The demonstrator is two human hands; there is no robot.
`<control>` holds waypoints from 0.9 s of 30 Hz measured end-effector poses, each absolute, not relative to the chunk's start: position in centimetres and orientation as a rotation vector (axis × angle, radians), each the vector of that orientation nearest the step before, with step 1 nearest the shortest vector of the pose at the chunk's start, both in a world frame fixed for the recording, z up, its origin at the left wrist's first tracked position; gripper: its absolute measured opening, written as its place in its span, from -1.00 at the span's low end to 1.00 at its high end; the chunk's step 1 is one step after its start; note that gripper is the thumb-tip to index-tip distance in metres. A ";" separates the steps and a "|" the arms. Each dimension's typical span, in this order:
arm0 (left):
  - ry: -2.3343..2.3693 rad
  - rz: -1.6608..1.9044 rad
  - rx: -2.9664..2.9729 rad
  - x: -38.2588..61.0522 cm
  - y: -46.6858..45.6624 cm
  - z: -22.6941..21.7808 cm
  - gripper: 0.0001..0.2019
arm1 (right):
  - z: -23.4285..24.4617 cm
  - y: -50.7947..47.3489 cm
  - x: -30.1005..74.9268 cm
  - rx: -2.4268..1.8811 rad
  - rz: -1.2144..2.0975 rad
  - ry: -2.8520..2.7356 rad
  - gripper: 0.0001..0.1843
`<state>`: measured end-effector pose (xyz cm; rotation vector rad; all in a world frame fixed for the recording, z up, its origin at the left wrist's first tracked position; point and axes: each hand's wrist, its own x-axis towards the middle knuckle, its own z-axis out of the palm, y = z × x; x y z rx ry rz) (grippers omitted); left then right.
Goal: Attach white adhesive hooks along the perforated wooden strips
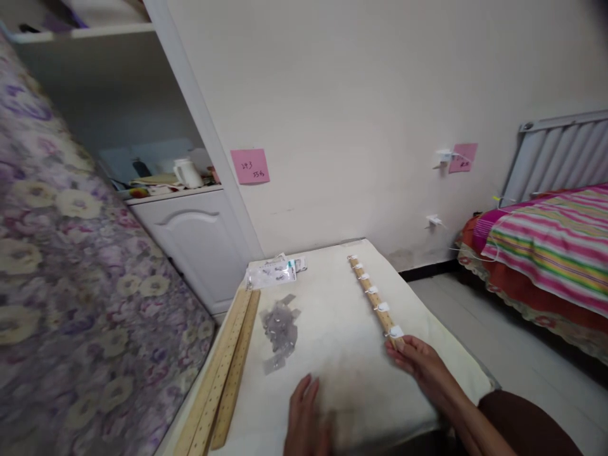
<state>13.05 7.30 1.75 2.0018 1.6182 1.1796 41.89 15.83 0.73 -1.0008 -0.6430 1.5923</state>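
A narrow wooden strip with several white hooks fixed along it lies on the white-covered table, running from the far edge toward me. My right hand rests at its near end, fingers curled around the wood just below the nearest white hook. My left hand lies flat on the table cloth near the front edge, fingers stretched out and holding nothing. A pile of small clear plastic bags sits left of centre, apart from both hands.
Two wooden strips lie side by side along the table's left edge. A white packet sits at the far left corner. A floral mattress leans at left, a white cabinet stands behind, a striped bed at right.
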 end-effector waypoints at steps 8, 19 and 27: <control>1.625 1.092 1.736 22.4 11.0 5.8 -0.15 | 0.1 11.8 33.3 -0.926 1.686 -0.740 -0.64; 1.736 1.188 1.526 20.8 10.2 4.5 -0.10 | -1.3 9.5 30.3 -0.937 1.765 -0.926 -0.67; 1.796 1.309 1.650 19.1 10.5 4.1 -0.21 | -1.1 8.4 30.2 -0.959 1.869 -0.980 -0.42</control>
